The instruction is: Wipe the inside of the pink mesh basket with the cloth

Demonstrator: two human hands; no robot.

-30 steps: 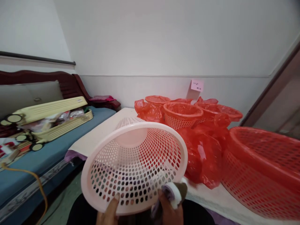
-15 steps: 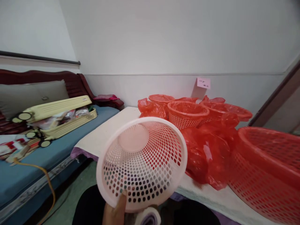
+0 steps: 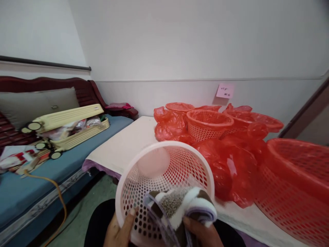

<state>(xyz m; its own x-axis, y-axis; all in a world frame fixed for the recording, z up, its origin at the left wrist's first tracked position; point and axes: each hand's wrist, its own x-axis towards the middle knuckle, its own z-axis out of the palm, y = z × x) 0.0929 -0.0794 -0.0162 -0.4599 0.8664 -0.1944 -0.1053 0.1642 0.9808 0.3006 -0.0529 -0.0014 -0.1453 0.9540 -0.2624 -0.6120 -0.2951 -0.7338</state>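
Note:
A pale pink perforated plastic basket point(image 3: 154, 163) is tilted with its mouth toward me, above my lap. My left hand point(image 3: 119, 230) grips its lower left rim, the thumb lying inside. In my right hand point(image 3: 203, 233) is a folded towel point(image 3: 177, 206) in brown, white and purple-edged fabric, held at the lower right of the mouth. The towel covers part of the basket's inner wall. Most fingers of both hands are hidden behind what they hold.
Several red baskets, among them one in the middle point(image 3: 209, 120) and a large one point(image 3: 295, 185), stand on a white-covered table point(image 3: 123, 145) with red plastic bags point(image 3: 231, 171). A pink note point(image 3: 225, 91) is on the wall. Left, a cream suitcase point(image 3: 69, 118) lies partly open on a blue bed point(image 3: 77, 156).
My right hand has come into view, bringing the towel up from below to the basket's mouth. The basket has shifted slightly down and right.

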